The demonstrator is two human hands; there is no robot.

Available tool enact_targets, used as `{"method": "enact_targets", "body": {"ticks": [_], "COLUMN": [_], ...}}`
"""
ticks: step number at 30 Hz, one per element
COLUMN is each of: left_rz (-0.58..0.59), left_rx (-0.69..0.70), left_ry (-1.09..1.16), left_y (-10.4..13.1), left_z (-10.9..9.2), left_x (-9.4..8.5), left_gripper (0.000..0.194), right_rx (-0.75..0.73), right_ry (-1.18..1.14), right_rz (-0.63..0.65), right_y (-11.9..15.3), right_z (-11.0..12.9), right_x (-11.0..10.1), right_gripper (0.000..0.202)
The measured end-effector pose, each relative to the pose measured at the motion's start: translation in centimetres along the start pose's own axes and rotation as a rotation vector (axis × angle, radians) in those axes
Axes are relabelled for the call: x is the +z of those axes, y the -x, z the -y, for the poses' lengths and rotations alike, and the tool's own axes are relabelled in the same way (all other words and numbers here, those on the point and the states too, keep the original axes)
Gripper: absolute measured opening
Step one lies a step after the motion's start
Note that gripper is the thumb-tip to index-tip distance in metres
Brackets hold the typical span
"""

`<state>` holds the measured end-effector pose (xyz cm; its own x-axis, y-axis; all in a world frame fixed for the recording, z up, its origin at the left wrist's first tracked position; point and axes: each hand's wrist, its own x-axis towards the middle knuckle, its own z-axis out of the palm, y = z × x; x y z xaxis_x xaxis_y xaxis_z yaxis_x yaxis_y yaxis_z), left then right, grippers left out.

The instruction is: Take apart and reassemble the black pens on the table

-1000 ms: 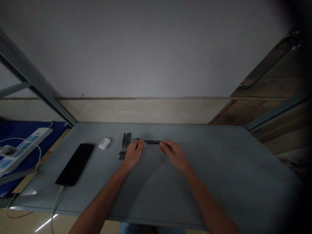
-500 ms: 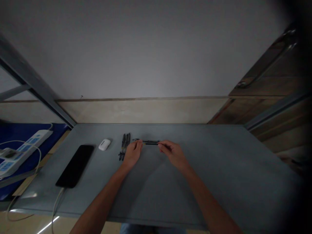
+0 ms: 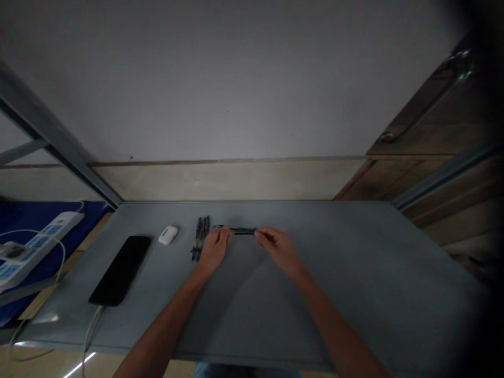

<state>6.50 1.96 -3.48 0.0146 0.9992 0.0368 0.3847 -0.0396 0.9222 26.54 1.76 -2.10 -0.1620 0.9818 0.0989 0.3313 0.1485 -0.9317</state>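
Both hands are over the middle of the grey table (image 3: 338,273), holding a thin dark pen (image 3: 243,233) level between them. My left hand (image 3: 215,247) pinches its left end, and my right hand (image 3: 277,247) pinches its right end. Just behind that pen another dark slim piece (image 3: 239,229) lies crosswise, partly hidden by my fingers. To the left of my left hand, dark pens (image 3: 202,231) lie side by side, pointing away from me. How many there are is hard to tell.
A white earbud case (image 3: 168,235) and a black phone (image 3: 121,270) with a white cable (image 3: 90,328) lie on the left. Beyond the table's left edge is a white power strip (image 3: 43,244). A wall (image 3: 236,105) rises behind the table.
The view has shifted very slightly. Both hands keep their pinch on the pen, with hardly any movement.
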Motion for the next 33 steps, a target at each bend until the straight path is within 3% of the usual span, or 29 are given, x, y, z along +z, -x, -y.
{"method": "enact_targets", "body": {"ticks": [5, 12, 19, 27, 33], "left_rz": [0.002, -0.016, 0.024, -0.015, 0.012], "left_rx": [0.030, 0.033, 0.054, -0.004, 0.061], "left_ry": [-0.049, -0.056, -0.061, 0.009, -0.049], "left_y": [0.13, 0.05, 0.31, 0.04, 0.30], "left_z": [-0.17, -0.22, -0.55, 0.19, -0.27], "left_x": [0.10, -0.05, 0.14, 0.22, 0.19], "left_gripper": [0.046, 0.044, 0.043, 0.046, 0.044], "right_rx": [0.061, -0.018, 0.078, -0.036, 0.050], "right_ry": [0.041, 0.042, 0.055, 0.044, 0.052], "right_rz": [-0.003, 0.029, 0.025, 0.011, -0.001], "right_y": [0.12, -0.10, 0.07, -0.07, 0.19], "right_z": [0.03, -0.30, 0.17, 0.07, 0.34], "right_x": [-0.01, -0.06, -0.26, -0.20, -0.11], "right_gripper": [0.046, 0.033, 0.050, 0.028, 0.047]}}
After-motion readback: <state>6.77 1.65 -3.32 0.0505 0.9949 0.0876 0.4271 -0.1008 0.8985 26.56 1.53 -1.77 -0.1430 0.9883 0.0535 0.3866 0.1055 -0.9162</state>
